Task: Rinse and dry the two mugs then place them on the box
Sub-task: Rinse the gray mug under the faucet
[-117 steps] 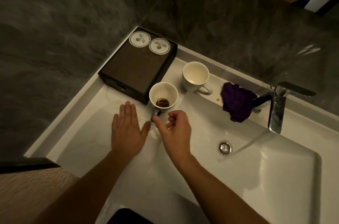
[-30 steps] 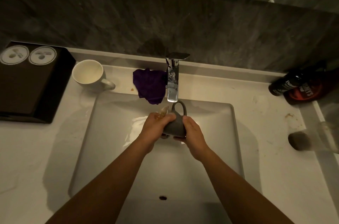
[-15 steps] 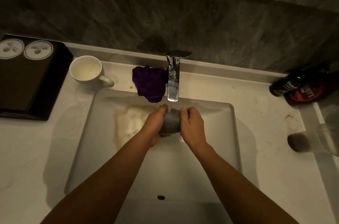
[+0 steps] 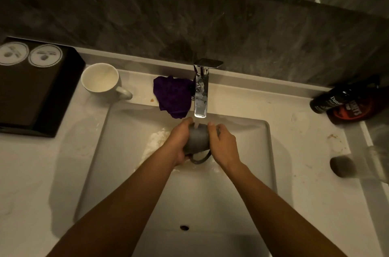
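Observation:
I hold a grey mug point(image 4: 197, 138) between both hands under the running tap point(image 4: 201, 97), over the white sink basin point(image 4: 117, 151). My left hand point(image 4: 179, 141) grips its left side and my right hand point(image 4: 223, 144) its right side; the handle points down toward me. Water falls onto the mug. The second mug point(image 4: 101, 81), white, stands upright on the counter left of the basin, beside the dark box point(image 4: 35, 92). A purple cloth point(image 4: 172, 94) lies crumpled just left of the tap.
Two dark bottles point(image 4: 345, 103) lie at the right on the counter, with a clear glass point(image 4: 357, 164) on its side nearer me. A dark stone wall rises behind the sink. Two round white labels sit on the box's far end.
Over four seconds the grey mug went from beside the box to under the tap. In the last second I turned it in my hands; its handle now points down, and brownish water has washed out of the basin.

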Demonstrator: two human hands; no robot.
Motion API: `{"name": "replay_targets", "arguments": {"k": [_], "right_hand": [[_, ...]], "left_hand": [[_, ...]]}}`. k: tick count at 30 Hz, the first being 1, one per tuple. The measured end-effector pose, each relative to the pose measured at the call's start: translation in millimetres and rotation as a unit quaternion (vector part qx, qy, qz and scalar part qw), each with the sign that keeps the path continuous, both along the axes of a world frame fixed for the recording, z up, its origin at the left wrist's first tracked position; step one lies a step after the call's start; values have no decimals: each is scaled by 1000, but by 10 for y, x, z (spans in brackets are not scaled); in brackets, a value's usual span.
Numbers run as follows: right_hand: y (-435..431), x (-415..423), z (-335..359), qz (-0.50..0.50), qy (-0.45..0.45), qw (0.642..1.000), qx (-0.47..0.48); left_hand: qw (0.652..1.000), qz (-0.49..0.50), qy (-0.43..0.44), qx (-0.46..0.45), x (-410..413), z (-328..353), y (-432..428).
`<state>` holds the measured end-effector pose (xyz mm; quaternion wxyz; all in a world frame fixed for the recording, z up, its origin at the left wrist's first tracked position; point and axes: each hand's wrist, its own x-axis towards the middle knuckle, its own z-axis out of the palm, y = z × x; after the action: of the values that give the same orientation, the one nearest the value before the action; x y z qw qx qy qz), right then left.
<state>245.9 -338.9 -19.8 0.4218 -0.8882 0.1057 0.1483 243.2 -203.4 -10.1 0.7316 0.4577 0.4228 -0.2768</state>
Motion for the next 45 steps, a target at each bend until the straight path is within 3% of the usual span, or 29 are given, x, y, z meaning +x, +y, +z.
{"name": "replay_targets", "arguments": {"k": [2, 5, 7, 10, 12, 14, 17, 19, 21, 23, 25, 28, 30, 33, 35, 37, 39, 41, 43, 45], "right_hand": [[-4, 68, 16, -40, 63, 997, 22], [-8, 171, 138, -115, 265, 949, 126], [-10, 170, 123, -75, 242, 960, 116], [10, 116, 62, -35, 88, 991, 95], [14, 120, 61, -23, 74, 992, 97], [-1, 153, 104, -49, 156, 981, 107], [13, 184, 219, -124, 335, 912, 202], [49, 139, 180, -126, 293, 925, 208], [81, 78, 93, -79, 149, 977, 133], [88, 37, 52, -56, 71, 992, 91], [68, 79, 24, -118, 147, 975, 118], [62, 142, 101, -193, 334, 897, 215], [82, 118, 85, -187, 297, 913, 208], [103, -1, 31, -90, 90, 987, 95], [104, -28, 3, -65, 34, 996, 59], [83, 55, -3, -121, 103, 985, 69], [33, 134, 69, -172, 234, 946, 145], [-28, 145, 120, -161, 312, 916, 194], [-37, 95, 71, -127, 282, 937, 162], [2, 17, 17, -87, 162, 981, 67]], "left_hand": [[999, -7, -36, 2, -32, -7, -15], [978, -42, -183, 93, -74, -100, -20], [979, -39, -175, 98, -71, -81, 3], [999, -23, -22, -25, -44, -20, 71], [998, -23, 0, -51, -43, -44, 91], [998, -6, -60, -6, -78, -118, 62], [987, 4, -147, 71, -126, -100, 30], [992, 19, -106, 63, -102, -47, 35], [1000, 16, -15, 8, -57, 5, 62], [999, 3, 22, -27, -18, 59, 71], [999, 3, -39, 31, -57, 100, 8], [965, -16, -214, 152, -140, 45, -55], [970, 3, -205, 128, -126, 29, -53], [999, 12, -21, 42, -23, 119, 29], [1000, -6, -11, 13, -9, 101, 21], [992, -38, -107, 51, -49, 6, -21], [965, -113, -211, 108, -127, -45, -19], [944, -163, -251, 138, -117, -100, -4], [949, -157, -225, 152, -72, -49, -3], [979, -100, -130, 119, 4, 83, -1]]}}
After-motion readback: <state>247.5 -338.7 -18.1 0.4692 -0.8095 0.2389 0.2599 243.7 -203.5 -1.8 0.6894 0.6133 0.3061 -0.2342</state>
